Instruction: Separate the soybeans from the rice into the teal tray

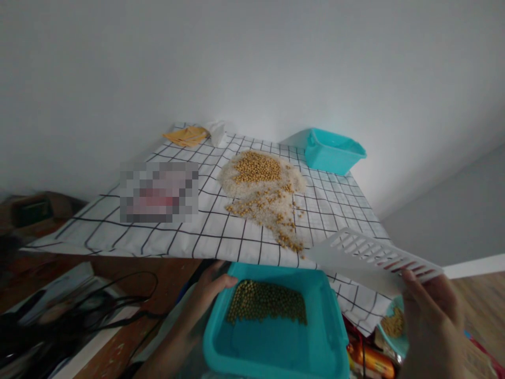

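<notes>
My left hand [208, 288] grips the left rim of a teal plastic bin [272, 347], thumb over the edge. The bin is held against the table's front edge, with a layer of soybeans [266, 300] at its far side. In my right hand [428, 300] is a white slotted plastic tray [366, 258], tilted over the table's right front, its left end close to some loose beans. A heap of white rice-like grains [229, 176] lies mid-table, topped by more tan beans [258, 166], and a trail of both runs toward the front edge.
A second teal bin [335, 152] stands at the back right of the checked tablecloth [197, 226]. Yellow cloth [187, 136] and white crumpled material [216, 132] lie back left, near a blurred-out item [159, 192]. Below right is a bowl of tan bits [394, 323]; cables [130, 300] lie lower left.
</notes>
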A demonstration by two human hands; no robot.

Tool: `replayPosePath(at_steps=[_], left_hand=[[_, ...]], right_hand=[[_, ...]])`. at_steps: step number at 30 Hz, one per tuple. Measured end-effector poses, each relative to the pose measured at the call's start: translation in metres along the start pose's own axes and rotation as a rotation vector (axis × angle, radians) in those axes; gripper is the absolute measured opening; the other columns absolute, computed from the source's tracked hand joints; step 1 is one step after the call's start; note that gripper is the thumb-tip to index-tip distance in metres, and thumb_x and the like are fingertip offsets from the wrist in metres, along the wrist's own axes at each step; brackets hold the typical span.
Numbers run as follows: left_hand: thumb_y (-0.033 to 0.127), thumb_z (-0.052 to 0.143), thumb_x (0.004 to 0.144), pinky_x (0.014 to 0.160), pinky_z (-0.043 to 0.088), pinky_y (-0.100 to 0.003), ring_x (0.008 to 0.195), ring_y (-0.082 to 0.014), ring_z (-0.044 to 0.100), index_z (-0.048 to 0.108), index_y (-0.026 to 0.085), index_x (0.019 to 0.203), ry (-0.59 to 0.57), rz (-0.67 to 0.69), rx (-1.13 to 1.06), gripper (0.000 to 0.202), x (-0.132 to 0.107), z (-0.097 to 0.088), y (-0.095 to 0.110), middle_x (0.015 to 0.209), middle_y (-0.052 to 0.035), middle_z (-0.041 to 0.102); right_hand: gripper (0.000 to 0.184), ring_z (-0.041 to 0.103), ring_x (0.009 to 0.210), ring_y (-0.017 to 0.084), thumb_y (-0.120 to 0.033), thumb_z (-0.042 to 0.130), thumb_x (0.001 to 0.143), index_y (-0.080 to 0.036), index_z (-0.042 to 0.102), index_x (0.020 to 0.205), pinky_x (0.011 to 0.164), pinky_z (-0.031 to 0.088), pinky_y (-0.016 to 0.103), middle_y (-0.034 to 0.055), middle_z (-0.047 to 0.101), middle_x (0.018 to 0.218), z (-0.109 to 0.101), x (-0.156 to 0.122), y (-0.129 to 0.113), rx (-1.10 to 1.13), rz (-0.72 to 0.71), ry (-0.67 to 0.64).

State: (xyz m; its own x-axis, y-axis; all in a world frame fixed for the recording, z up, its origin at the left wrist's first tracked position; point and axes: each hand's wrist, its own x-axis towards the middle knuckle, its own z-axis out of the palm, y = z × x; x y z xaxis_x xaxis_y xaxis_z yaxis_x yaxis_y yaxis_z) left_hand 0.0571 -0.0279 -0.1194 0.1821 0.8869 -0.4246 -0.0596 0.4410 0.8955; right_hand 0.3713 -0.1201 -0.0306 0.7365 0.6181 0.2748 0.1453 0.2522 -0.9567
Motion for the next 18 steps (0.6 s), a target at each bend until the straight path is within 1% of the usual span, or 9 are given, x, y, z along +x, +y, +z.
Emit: replayPosePath(at_steps=[2, 3, 6, 8, 11, 12, 14, 16, 18], left_hand=[[0.031, 0.067, 0.061, 0.058, 0.048, -0.028, 0.086, -0.0324, 0.070, 0.069, 0.020, 0.099, 0.003, -0.010, -0.033, 0.040, 0.001, -0.001, -0.002, 0.074, -0.0033, 0.078], [0.031, 0.068, 0.060, 0.058, 0.048, -0.028, 0.084, -0.0319, 0.070, 0.069, 0.020, 0.099, 0.004, -0.018, -0.046, 0.040, 0.001, -0.002, -0.003, 0.075, -0.0031, 0.078], [0.030, 0.068, 0.061, 0.056, 0.048, -0.029, 0.069, -0.0277, 0.070, 0.070, 0.018, 0.102, 0.012, -0.022, -0.022, 0.043, 0.001, -0.007, -0.004, 0.073, -0.0020, 0.078], [0.030, 0.068, 0.061, 0.054, 0.047, -0.028, 0.068, -0.0274, 0.070, 0.071, 0.019, 0.104, 0.025, -0.020, 0.000, 0.044, -0.002, -0.011, -0.002, 0.072, -0.0015, 0.078], [0.029, 0.068, 0.060, 0.055, 0.048, -0.027, 0.076, -0.0289, 0.072, 0.071, 0.018, 0.103, 0.026, -0.014, -0.036, 0.044, -0.007, -0.014, 0.004, 0.073, -0.0011, 0.078], [0.028, 0.067, 0.060, 0.055, 0.048, -0.027, 0.074, -0.0284, 0.072, 0.071, 0.017, 0.102, 0.018, -0.011, -0.049, 0.044, -0.009, -0.015, 0.006, 0.072, -0.0009, 0.078], [0.027, 0.066, 0.060, 0.055, 0.048, -0.027, 0.065, -0.0258, 0.070, 0.072, 0.016, 0.101, 0.008, -0.007, -0.057, 0.043, -0.011, -0.018, 0.009, 0.069, -0.0004, 0.078], [0.027, 0.066, 0.060, 0.052, 0.046, -0.026, 0.057, -0.0226, 0.067, 0.072, 0.015, 0.098, 0.011, 0.004, -0.043, 0.041, -0.012, -0.020, 0.010, 0.065, 0.0006, 0.076], [0.026, 0.065, 0.059, 0.050, 0.044, -0.025, 0.053, -0.0208, 0.065, 0.073, 0.015, 0.094, 0.026, 0.027, -0.026, 0.038, -0.011, -0.022, 0.010, 0.060, 0.0021, 0.075]], right_hand=[[0.020, 0.066, 0.095, 0.026, -0.026, 0.076, 0.071, -0.017, 0.070, 0.088, 0.084, 0.048, 0.038, 0.0062, 0.072, 0.093, -0.001, -0.001, -0.001, -0.017, 0.035, -0.024], [0.024, 0.066, 0.096, 0.027, -0.027, 0.076, 0.071, -0.017, 0.071, 0.092, 0.084, 0.048, 0.038, 0.0074, 0.072, 0.096, -0.001, -0.002, -0.001, -0.022, 0.044, -0.027], [0.032, 0.066, 0.100, 0.027, -0.026, 0.075, 0.069, -0.016, 0.071, 0.100, 0.087, 0.048, 0.037, 0.0083, 0.072, 0.102, -0.001, -0.002, 0.002, -0.016, 0.034, -0.004], [0.032, 0.066, 0.101, 0.027, -0.025, 0.075, 0.070, -0.017, 0.072, 0.101, 0.088, 0.047, 0.036, 0.0074, 0.072, 0.101, 0.001, 0.000, 0.005, -0.012, 0.020, 0.025], [0.033, 0.065, 0.102, 0.026, -0.026, 0.075, 0.070, -0.017, 0.071, 0.102, 0.090, 0.046, 0.036, 0.0064, 0.072, 0.102, 0.004, 0.002, 0.009, -0.008, 0.014, 0.060], [0.033, 0.065, 0.102, 0.026, -0.025, 0.075, 0.070, -0.017, 0.071, 0.102, 0.091, 0.046, 0.037, 0.0062, 0.072, 0.102, 0.005, 0.002, 0.009, -0.006, 0.011, 0.064], [0.032, 0.065, 0.102, 0.026, -0.025, 0.074, 0.071, -0.017, 0.071, 0.103, 0.093, 0.045, 0.037, 0.0064, 0.072, 0.103, 0.007, 0.002, 0.009, -0.012, 0.009, 0.048], [0.032, 0.065, 0.101, 0.027, -0.026, 0.075, 0.071, -0.016, 0.071, 0.101, 0.093, 0.046, 0.038, 0.0069, 0.072, 0.101, 0.009, 0.001, 0.009, -0.017, -0.011, 0.049], [0.032, 0.065, 0.101, 0.028, -0.027, 0.076, 0.068, -0.016, 0.072, 0.099, 0.093, 0.046, 0.039, 0.0072, 0.072, 0.099, 0.010, 0.000, 0.008, -0.012, -0.018, 0.052]])
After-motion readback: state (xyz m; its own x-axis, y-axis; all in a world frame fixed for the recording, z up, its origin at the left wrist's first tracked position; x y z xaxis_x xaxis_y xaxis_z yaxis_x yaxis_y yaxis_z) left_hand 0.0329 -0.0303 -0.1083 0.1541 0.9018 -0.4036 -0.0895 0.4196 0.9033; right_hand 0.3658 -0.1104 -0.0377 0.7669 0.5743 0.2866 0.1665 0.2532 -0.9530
